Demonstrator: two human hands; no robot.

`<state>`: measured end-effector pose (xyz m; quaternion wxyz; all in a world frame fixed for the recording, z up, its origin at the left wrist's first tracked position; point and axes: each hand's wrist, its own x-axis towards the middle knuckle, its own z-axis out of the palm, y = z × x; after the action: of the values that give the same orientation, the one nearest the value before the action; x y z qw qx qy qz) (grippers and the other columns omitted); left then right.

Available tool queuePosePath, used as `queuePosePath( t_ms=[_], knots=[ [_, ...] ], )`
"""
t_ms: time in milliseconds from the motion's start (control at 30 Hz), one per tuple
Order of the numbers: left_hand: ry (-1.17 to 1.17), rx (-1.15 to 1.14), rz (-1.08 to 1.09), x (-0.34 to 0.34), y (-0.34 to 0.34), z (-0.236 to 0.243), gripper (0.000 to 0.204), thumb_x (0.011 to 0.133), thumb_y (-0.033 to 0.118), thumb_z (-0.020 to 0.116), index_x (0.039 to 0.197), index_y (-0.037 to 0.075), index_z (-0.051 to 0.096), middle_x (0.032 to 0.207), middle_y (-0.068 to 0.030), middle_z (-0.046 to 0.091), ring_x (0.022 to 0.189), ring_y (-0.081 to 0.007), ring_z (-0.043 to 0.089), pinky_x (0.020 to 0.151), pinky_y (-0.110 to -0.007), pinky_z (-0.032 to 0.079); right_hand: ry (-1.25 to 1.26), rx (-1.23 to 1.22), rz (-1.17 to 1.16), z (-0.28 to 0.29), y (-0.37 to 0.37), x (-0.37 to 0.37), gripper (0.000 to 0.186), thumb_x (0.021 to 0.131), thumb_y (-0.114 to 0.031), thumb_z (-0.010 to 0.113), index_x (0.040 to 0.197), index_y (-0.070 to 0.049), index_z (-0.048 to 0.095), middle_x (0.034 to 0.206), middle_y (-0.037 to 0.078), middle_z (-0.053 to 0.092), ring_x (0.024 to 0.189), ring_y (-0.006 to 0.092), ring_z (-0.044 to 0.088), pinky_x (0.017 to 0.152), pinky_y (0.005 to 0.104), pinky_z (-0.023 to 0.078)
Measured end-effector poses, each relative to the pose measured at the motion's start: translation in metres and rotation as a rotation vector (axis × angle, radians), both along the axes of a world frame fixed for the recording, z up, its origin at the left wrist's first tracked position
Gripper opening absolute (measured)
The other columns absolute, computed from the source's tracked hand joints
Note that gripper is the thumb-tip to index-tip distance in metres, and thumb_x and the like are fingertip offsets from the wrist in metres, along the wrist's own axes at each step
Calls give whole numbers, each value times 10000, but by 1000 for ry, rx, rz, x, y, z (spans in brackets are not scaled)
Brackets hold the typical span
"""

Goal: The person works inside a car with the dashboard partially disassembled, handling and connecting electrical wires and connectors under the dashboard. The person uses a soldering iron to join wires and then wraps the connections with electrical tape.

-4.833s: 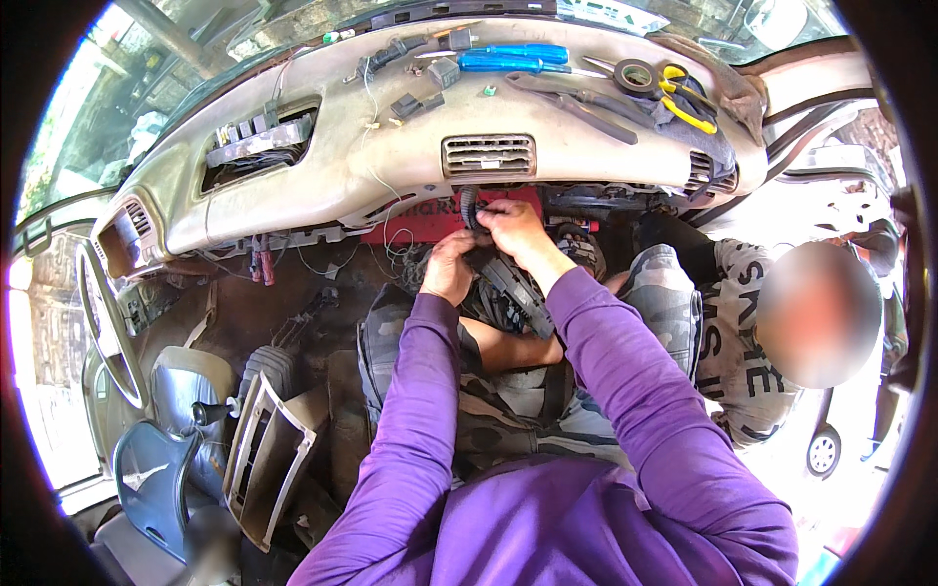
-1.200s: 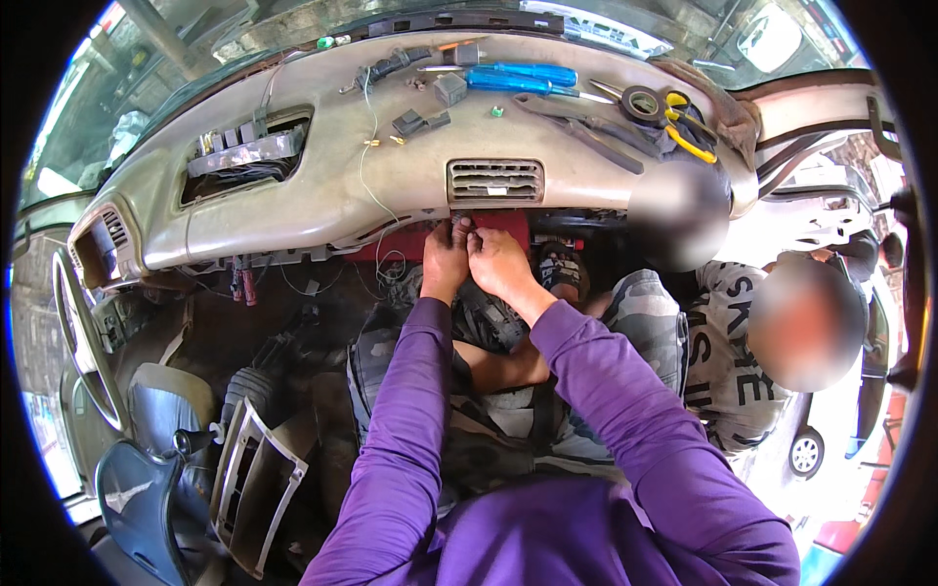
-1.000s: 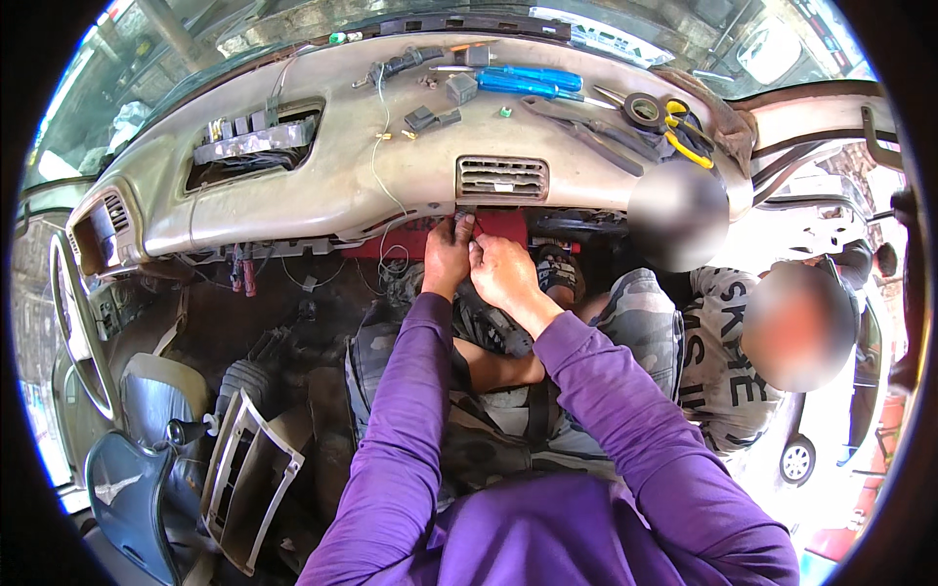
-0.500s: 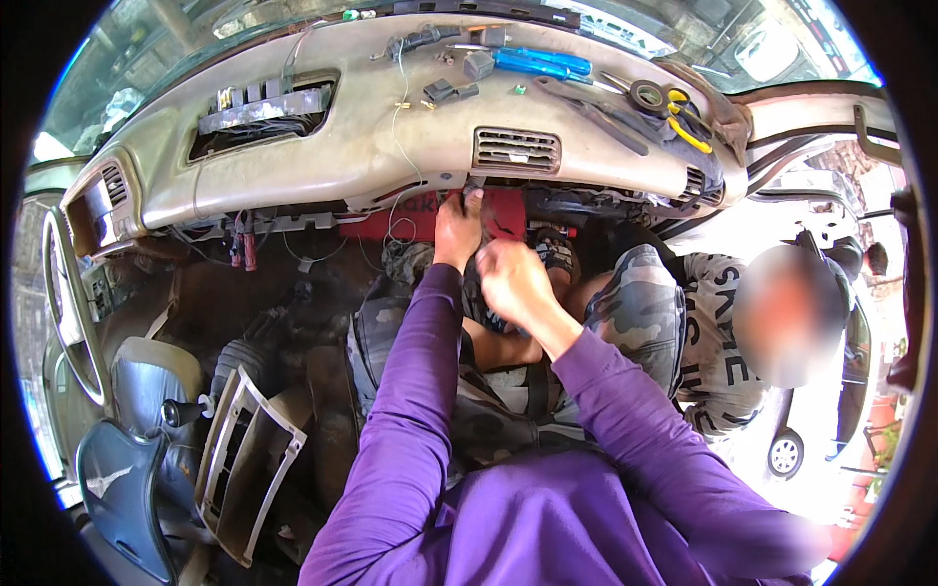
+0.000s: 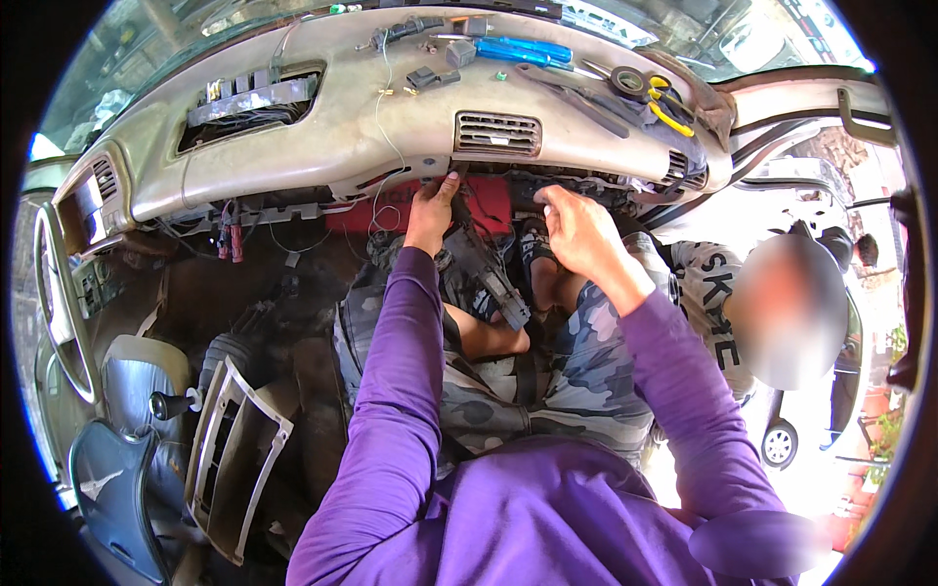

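One left hand (image 5: pixel 430 212) is gripping a dark cable bundle (image 5: pixel 491 276), thumb pointing up. From where I'm standing, the bundle is hanging below the middle air vent (image 5: pixel 497 134), in front of something red (image 5: pixel 493 202), and sloping down to the right. The right hand (image 5: pixel 583 234) is hovering apart from it, fingers curling; whether they are pinching anything, I'm not managing to tell. For neat work, I'm thinking the left should be holding firmly close to the dashboard's (image 5: pixel 264 176) edge, so the bundle isn't twisting, and clear of the pale wire (image 5: pixel 378 110) that is dangling near it. Blue screwdrivers (image 5: pixel 518 51) and a tape roll (image 5: pixel 628 82) are lying on top, so pulling gently is looking wiser than jerking.
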<state>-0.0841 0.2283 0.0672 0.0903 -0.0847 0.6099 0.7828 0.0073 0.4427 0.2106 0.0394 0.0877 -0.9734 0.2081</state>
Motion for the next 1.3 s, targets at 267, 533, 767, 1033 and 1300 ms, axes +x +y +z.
queuePosePath(
  t_ms=[267, 533, 767, 1033, 1300],
  knots=[
    [-90, 166, -130, 8, -15, -5, 320, 921, 136, 696, 1206, 4, 633, 1064, -54, 690, 923, -162, 641, 810, -310, 497, -268, -123, 162, -65, -21, -47, 396, 916, -263, 673, 1246, -48, 637, 1191, 227, 675, 1136, 398, 628, 968, 468, 498],
    [-38, 371, -139, 11, -6, -1, 417, 867, -32, 644, 1272, 23, 558, 1067, -60, 683, 924, -162, 659, 824, -309, 527, -317, -147, 126, -69, -27, -56, 465, 877, -303, 734, 1252, -45, 642, 1096, 227, 707, 1061, 402, 664, 911, 478, 518],
    [-43, 522, -171, 12, -12, -5, 419, 888, -11, 551, 1306, 1, 528, 1161, -116, 656, 992, -232, 666, 883, -371, 536, -263, -270, 133, -72, -27, -59, 409, 879, -289, 723, 1197, -37, 678, 1060, 229, 713, 1033, 412, 669, 911, 469, 520],
    [-52, 534, -102, 18, -15, 2, 383, 917, 4, 543, 1300, -13, 540, 1163, -113, 664, 1003, -235, 672, 917, -383, 536, 22, -130, 278, -72, -35, -61, 365, 929, -273, 662, 1232, -70, 637, 1125, 213, 696, 1032, 398, 669, 898, 483, 523],
    [-56, 560, -35, 17, -15, 0, 248, 933, 24, 578, 1175, 52, 623, 1007, -33, 679, 850, -163, 667, 831, -316, 543, -64, -251, 19, -75, -52, -59, 288, 1006, -286, 541, 1096, -44, 670, 961, 243, 695, 929, 446, 660, 806, 530, 522]
  ],
)
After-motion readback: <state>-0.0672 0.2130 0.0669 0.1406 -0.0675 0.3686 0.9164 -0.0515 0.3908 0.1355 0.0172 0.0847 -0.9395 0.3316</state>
